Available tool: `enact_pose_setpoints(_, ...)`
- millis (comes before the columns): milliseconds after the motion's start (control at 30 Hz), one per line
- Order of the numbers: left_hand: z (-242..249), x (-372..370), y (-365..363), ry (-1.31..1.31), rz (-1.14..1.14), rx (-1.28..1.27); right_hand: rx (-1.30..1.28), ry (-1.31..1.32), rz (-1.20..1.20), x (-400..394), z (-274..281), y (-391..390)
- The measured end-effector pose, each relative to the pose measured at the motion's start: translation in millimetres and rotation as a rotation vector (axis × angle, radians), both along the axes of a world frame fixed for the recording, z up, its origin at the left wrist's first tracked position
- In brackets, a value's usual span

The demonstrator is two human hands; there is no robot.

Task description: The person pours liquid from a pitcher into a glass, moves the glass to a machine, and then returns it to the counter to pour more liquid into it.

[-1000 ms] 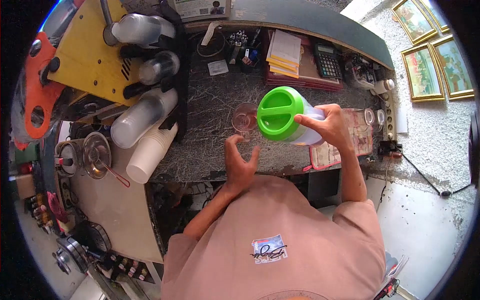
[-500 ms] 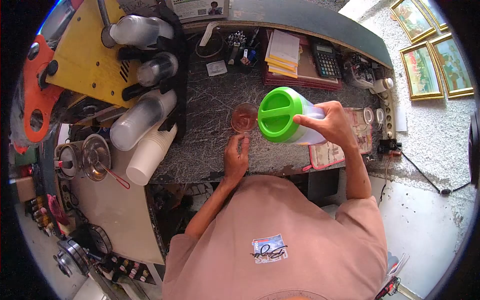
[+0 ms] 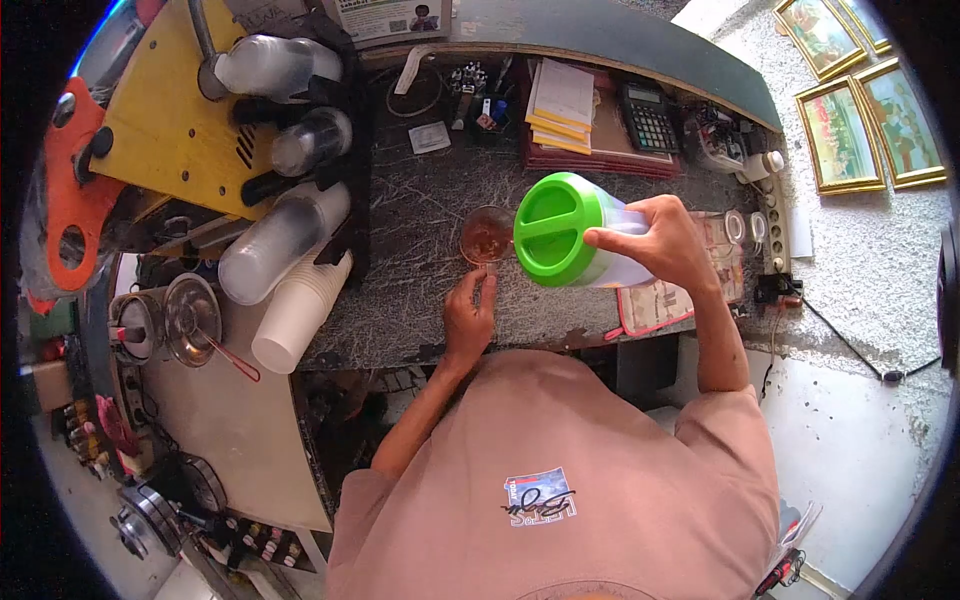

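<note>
My right hand (image 3: 672, 245) grips a clear plastic pitcher (image 3: 622, 235) with a green lid (image 3: 560, 228). The pitcher is tilted to the left, its lid end beside a small clear glass cup (image 3: 487, 237). Brownish, bubbly contents show inside the cup, which stands on the dark, scratched counter (image 3: 420, 270). At the cup's near side, my left hand (image 3: 468, 315) has its fingers closed on what looks like its handle. The pitcher's spout and any stream from it are hard to make out.
Stacked plastic cups (image 3: 265, 262) and paper cups (image 3: 300, 315) lie at the left, by a yellow machine (image 3: 185, 110). Behind are papers (image 3: 563, 95), a calculator (image 3: 648, 120) and a pen holder (image 3: 490, 115). A patterned cloth (image 3: 655, 308) lies right of the pitcher.
The cup's contents look browner and more bubbly than before. The pitcher and both hands have barely moved; the whole view has shifted slightly.
</note>
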State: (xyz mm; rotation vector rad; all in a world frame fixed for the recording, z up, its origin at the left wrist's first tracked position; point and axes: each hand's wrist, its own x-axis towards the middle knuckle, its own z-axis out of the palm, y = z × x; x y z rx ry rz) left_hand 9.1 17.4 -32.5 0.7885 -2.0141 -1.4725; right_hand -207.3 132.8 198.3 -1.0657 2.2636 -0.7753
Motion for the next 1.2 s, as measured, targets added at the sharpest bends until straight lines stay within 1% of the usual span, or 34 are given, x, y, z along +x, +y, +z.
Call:
enact_pose_setpoints(200, 4.6, 0.3, -1.5, 0.000, -0.004, -0.028, 0.026, 0.038, 0.009, 0.0, 7.0, -1.5)
enact_pose_setpoints(333, 4.5, 0.1, -2.3, -0.026, -0.007, 0.002, 0.022, 0.013, 0.004, 0.5, 14.1, -3.0)
enact_pose_setpoints(533, 0.3, -0.3, -1.9, -0.021, 0.003, -0.039, -0.006, 0.012, 0.032, 0.1, 24.8, -4.9)
enact_pose_setpoints(733, 3.2, -0.5, -2.2, -0.001, 0.010, -0.048, 0.016, -0.007, 0.019, -0.1, 33.2, -5.5)
enact_pose_setpoints(800, -1.4, 0.0, -1.7, -0.016, 0.011, -0.064, 0.074, -0.035, 0.016, 0.0, 36.4, -6.5)
enact_pose_setpoints(933, -1.9, -0.3, -0.9, -0.042, 0.023, -0.087, 0.043, -0.039, 0.026, 0.6, 36.4, -7.5)
enact_pose_setpoints(1033, -0.5, -0.8, -0.7, -0.015, 0.018, -0.074, 0.082, -0.010, 0.020, 0.8, 37.0, -7.3)
enact_pose_setpoints(1200, -5.3, 0.6, -0.9, -0.051, 0.017, -0.095, 0.079, 0.006, 0.033, 0.0, 37.6, -7.5)
